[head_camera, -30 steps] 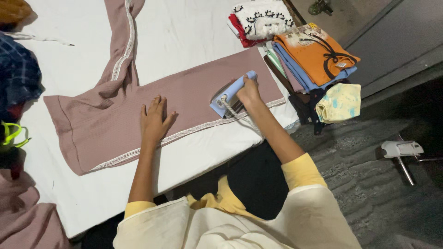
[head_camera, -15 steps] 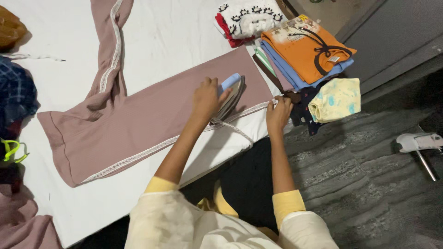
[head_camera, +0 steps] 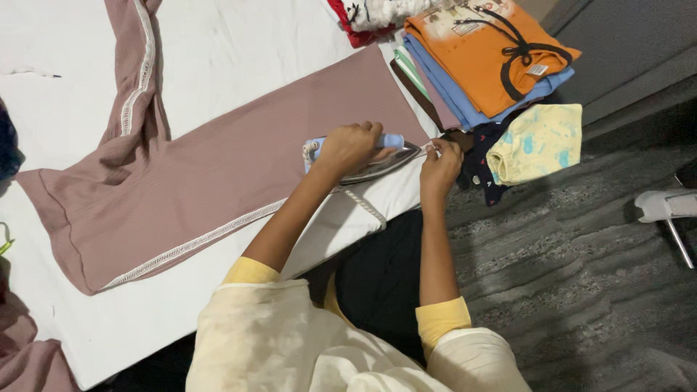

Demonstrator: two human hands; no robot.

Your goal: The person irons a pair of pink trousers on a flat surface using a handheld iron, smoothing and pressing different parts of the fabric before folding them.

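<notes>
A mauve pair of trousers (head_camera: 218,181) with white lace trim lies spread on a white sheet (head_camera: 239,43). My left hand (head_camera: 348,147) grips the blue handle of an iron (head_camera: 385,161), which rests on the trouser leg near its right end. My right hand (head_camera: 441,168) pinches the hem of that leg just right of the iron's tip, at the sheet's edge. The iron's cord (head_camera: 363,207) trails down across the sheet toward me.
A stack of folded clothes (head_camera: 486,65), orange on top, sits at the back right, with a pale yellow patterned garment (head_camera: 537,141) beside it. Grey carpet (head_camera: 581,290) lies to the right, with a white object (head_camera: 664,205) on it.
A second ago my right hand held the iron and my left lay flat on the fabric. The iron has passed to my left hand, and my right hand moved to the hem.
</notes>
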